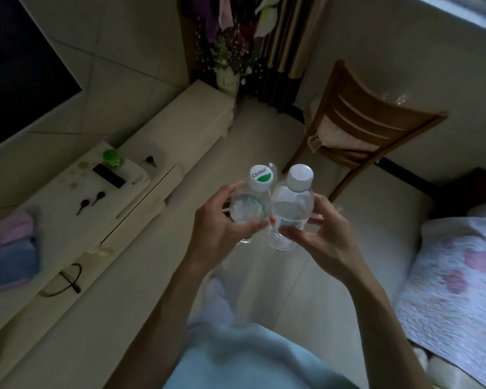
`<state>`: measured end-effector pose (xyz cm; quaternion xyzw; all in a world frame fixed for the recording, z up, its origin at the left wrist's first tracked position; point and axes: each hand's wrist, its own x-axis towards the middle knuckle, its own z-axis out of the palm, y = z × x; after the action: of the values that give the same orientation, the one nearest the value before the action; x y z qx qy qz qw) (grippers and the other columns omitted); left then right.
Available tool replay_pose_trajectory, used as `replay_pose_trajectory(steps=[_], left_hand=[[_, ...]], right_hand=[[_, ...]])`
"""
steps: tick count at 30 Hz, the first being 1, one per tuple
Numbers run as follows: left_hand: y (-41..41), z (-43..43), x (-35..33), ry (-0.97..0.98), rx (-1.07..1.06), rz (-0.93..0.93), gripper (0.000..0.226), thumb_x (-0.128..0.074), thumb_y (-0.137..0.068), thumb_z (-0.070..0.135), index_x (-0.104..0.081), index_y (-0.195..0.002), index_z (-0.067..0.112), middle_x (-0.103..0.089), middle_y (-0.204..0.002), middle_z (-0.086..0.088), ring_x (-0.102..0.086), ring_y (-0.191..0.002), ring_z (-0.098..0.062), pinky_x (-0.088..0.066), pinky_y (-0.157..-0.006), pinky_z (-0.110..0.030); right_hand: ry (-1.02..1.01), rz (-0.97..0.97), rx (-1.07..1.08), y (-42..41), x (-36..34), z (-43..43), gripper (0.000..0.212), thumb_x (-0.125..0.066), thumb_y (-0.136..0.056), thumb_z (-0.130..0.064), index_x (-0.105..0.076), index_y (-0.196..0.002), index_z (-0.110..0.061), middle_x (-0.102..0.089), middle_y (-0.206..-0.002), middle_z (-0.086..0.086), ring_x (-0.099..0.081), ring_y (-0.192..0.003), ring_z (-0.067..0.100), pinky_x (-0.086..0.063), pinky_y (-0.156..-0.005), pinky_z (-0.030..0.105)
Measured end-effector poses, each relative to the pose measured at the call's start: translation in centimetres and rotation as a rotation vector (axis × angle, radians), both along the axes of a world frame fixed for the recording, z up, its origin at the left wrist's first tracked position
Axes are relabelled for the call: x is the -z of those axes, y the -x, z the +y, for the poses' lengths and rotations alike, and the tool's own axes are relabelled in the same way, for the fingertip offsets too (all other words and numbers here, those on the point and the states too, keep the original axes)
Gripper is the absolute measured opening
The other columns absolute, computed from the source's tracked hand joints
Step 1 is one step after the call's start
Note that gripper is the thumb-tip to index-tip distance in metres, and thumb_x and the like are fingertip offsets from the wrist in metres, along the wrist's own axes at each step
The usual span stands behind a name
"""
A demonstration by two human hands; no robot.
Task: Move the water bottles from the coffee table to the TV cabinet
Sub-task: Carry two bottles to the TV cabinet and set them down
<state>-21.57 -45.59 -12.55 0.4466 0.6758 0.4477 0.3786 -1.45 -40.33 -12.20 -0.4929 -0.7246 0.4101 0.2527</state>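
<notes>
Head view: both hands are raised in front of the body over the floor, each wrapped around one clear water bottle. The left hand point(216, 220) grips the bottle with the green-and-white cap point(251, 204); the right hand point(320, 234) grips the bottle with the plain white cap point(291, 209). The two bottles stand nearly upright, caps toward the camera, their sides touching between the hands. Neither rests on anything; the coffee table is not in view.

The TV cabinet point(141, 197) lies to the left of the hands and lower, its long top running from the near left toward the vase of flowers point(230, 66) at the far end. Its front edge sits nearest the left hand, so that bottle likely lands first. On the cabinet top lie a green cup point(111, 158), a dark remote point(108, 175) and folded cloth point(11, 248) at the near end; a bare stretch shows toward the far end. Both forearms are bent, wrists angled inward.
</notes>
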Motion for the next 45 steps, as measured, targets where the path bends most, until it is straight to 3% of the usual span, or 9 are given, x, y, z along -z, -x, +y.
replay_pose_trajectory(steps=[4, 9, 15, 19, 28, 32, 37, 42, 45], left_hand=[[3.8, 5.5, -2.0, -0.051, 0.019, 0.008, 0.062, -0.088, -0.059, 0.034, -0.061, -0.115, 0.030, -0.069, -0.104, 0.016, -0.066, -0.094, 0.000, -0.051, -0.073, -0.007], [7.1, 9.4, -2.5, -0.091, -0.024, 0.044, 0.064, -0.086, -0.062, 0.032, -0.060, -0.120, 0.025, -0.069, -0.110, 0.013, -0.064, -0.098, 0.001, -0.049, -0.074, -0.005], [9.5, 12.5, -0.1, 0.023, -0.158, 0.056, 0.067, -0.087, -0.060, 0.040, -0.059, -0.120, 0.033, -0.069, -0.111, 0.015, -0.065, -0.102, -0.005, -0.057, -0.082, -0.023], [10.4, 15.8, 0.8, 0.080, -0.252, 0.029, 0.070, -0.087, -0.059, 0.035, -0.059, -0.124, 0.030, -0.067, -0.114, 0.014, -0.064, -0.104, -0.004, -0.053, -0.075, -0.011], [10.5, 26.9, -1.4, 0.097, -0.436, 0.043, 0.061, -0.088, -0.062, 0.027, -0.060, -0.116, 0.031, -0.068, -0.104, 0.020, -0.061, -0.092, 0.011, -0.045, -0.071, -0.002], [10.4, 30.1, -1.8, 0.102, -0.517, 0.052, 0.061, -0.088, -0.062, 0.028, -0.061, -0.117, 0.026, -0.070, -0.103, 0.015, -0.064, -0.092, 0.005, -0.047, -0.072, -0.003], [11.2, 32.6, -1.2, 0.154, -0.575, 0.096, 0.067, -0.088, -0.059, 0.033, -0.060, -0.120, 0.026, -0.070, -0.107, 0.012, -0.065, -0.098, -0.001, -0.052, -0.082, -0.016], [12.5, 34.8, -0.4, 0.200, -0.578, 0.082, 0.067, -0.089, -0.059, 0.027, -0.060, -0.119, 0.030, -0.069, -0.103, 0.018, -0.063, -0.092, 0.007, -0.045, -0.073, -0.001], [14.2, 36.3, 0.5, 0.238, -0.546, 0.054, 0.065, -0.090, -0.058, 0.028, -0.061, -0.117, 0.026, -0.069, -0.103, 0.017, -0.064, -0.093, 0.002, -0.046, -0.074, -0.007]], right_hand=[[-0.012, 0.095, 0.036, 4.5, -1.8, 5.1, 0.064, -0.076, -0.071, -0.044, -0.050, -0.127, -0.028, -0.060, -0.118, -0.020, -0.061, -0.103, -0.003, -0.052, -0.087, 0.018], [0.016, 0.129, 0.023, 8.6, -1.6, 9.8, 0.060, -0.080, -0.073, -0.033, -0.052, -0.126, -0.026, -0.063, -0.120, -0.012, -0.063, -0.104, 0.002, -0.053, -0.086, 0.020], [0.111, 0.087, -0.072, 11.9, 0.3, 15.3, 0.057, -0.079, -0.072, -0.032, -0.054, -0.123, -0.031, -0.062, -0.113, -0.019, -0.061, -0.101, -0.001, -0.051, -0.086, 0.022], [0.171, 0.045, -0.175, 13.6, 1.6, 20.3, 0.058, -0.079, -0.074, -0.027, -0.053, -0.126, -0.026, -0.059, -0.107, -0.022, -0.058, -0.097, -0.006, -0.048, -0.080, 0.017], [0.151, 0.009, -0.394, 16.5, 0.5, 35.7, 0.060, -0.082, -0.072, -0.031, -0.056, -0.126, -0.025, -0.063, -0.104, -0.023, -0.058, -0.091, -0.013, -0.046, -0.071, 0.003], [0.158, -0.019, -0.534, 17.9, -0.6, 40.9, 0.060, -0.081, -0.073, -0.031, -0.054, -0.126, -0.028, -0.062, -0.108, -0.018, -0.060, -0.095, -0.005, -0.046, -0.073, 0.009], [0.203, -0.017, -0.630, 19.3, -0.3, 44.1, 0.054, -0.081, -0.074, -0.031, -0.052, -0.119, -0.036, -0.060, -0.099, -0.029, -0.060, -0.092, -0.007, -0.044, -0.067, 0.001], [0.254, -0.045, -0.672, 20.7, 1.2, 46.8, 0.057, -0.081, -0.074, -0.032, -0.052, -0.123, -0.034, -0.062, -0.106, -0.025, -0.061, -0.098, -0.005, -0.046, -0.075, 0.010], [0.256, -0.106, -0.707, 22.2, 1.8, 48.6, 0.062, -0.080, -0.074, -0.033, -0.051, -0.128, -0.030, -0.060, -0.109, -0.024, -0.060, -0.097, -0.007, -0.043, -0.074, 0.010]])
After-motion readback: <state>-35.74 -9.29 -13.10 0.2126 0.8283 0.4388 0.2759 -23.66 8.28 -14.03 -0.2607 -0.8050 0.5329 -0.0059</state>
